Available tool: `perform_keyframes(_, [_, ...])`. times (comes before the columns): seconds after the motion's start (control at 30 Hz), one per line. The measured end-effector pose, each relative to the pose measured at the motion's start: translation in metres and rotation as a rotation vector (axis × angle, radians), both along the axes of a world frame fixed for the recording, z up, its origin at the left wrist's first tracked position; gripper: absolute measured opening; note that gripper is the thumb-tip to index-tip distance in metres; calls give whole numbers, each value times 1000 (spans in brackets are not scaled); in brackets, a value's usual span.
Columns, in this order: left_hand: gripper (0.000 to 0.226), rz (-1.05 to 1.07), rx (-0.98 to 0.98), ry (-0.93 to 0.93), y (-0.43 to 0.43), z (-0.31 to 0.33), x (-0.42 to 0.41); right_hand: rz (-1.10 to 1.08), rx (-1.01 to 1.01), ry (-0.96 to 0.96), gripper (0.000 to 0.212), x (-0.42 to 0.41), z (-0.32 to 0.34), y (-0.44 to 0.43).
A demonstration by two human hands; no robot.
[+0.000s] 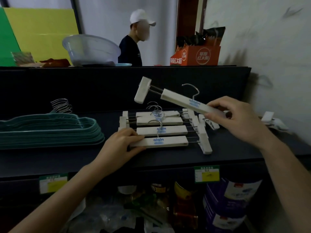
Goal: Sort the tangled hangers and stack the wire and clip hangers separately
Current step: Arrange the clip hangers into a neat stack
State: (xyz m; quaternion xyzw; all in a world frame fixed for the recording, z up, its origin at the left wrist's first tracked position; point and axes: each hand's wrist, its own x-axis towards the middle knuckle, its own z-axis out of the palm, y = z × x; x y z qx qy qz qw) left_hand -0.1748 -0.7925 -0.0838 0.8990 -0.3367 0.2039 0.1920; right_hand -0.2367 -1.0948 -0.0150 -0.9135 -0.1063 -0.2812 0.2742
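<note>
A pile of white clip hangers (161,131) with blue labels lies on the dark shelf (70,157), in the middle. My left hand (117,145) grips the left end of the front hanger in that pile. My right hand (235,118) holds one more white clip hangers' bar, the lifted clip hanger (181,100), tilted in the air above the pile, its clip end up at the left. A stack of teal wire hangers (50,130) with metal hooks lies at the shelf's left.
A loose white clip (272,120) lies at the shelf's right end by the wall. Behind the shelf's back panel stand a clear basin (90,49), an orange box (196,56) and a person in a white cap. Packaged goods fill the shelf below.
</note>
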Motion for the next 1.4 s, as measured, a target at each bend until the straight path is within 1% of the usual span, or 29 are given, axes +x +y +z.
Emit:
perform_keyframes(0.1, [42, 8, -12, 9, 0, 0, 1, 92, -46, 47, 40, -7, -2, 9])
perform_keyframes(0.2, [56, -20, -52, 62, 9, 0, -1, 141, -142, 82, 40, -13, -12, 20])
perform_keyframes(0.23, [56, -37, -84, 61, 14, 0, -1, 145, -163, 96, 41, -14, -16, 23])
perform_keyframes(0.3, [42, -34, -144, 80, 27, 3, -4, 146, -195, 133, 43, -18, -25, 28])
perform_keyframes(0.37, [38, 25, -196, 84, 41, 5, -7, 149, -222, 165, 44, -21, -34, 33])
perform_keyframes(0.43, [32, 59, -318, 63, 52, 6, -12, 149, -249, 188, 48, -24, -42, 40])
perform_keyframes(0.5, [25, 20, -425, 55, 56, 7, -24, 140, -274, 192, 48, -24, -48, 45])
perform_keyframes(0.53, [24, -4, -421, 75, 57, 7, -30, 131, -286, 185, 47, -24, -49, 47])
perform_keyframes(0.57, [34, -24, -367, 91, 57, 5, -37, 123, -291, 177, 47, -23, -50, 49])
perform_keyframes(0.63, [61, -32, -159, 86, 57, -3, -46, 115, -291, 174, 49, -22, -52, 51])
perform_keyframes(0.67, [70, -21, -63, 72, 56, -8, -49, 117, -303, 178, 53, -22, -53, 52])
perform_keyframes(0.73, [78, 6, 19, 53, 54, -16, -52, 107, -354, 170, 61, -23, -57, 55])
perform_keyframes(0.83, [77, 72, 79, -35, 52, -20, -51, 67, -427, 75, 66, -25, -61, 57])
perform_keyframes(0.97, [73, 120, 144, -94, 44, -16, -47, 60, -462, 59, 66, -25, -65, 49])
perform_keyframes(1.1, [68, 137, 148, -94, 36, -16, -43, 32, -405, 76, 66, -24, -70, 35])
perform_keyframes(1.23, [64, 180, 171, -99, 31, -14, -40, 42, -326, 86, 52, -13, -72, 32])
perform_keyframes(1.3, [69, 184, 171, -79, 30, -13, -39, 48, -318, 78, 48, -8, -75, 32])
perform_keyframes(1.4, [76, 174, 145, -26, 30, -11, -35, 39, -329, 69, 50, -3, -76, 33])
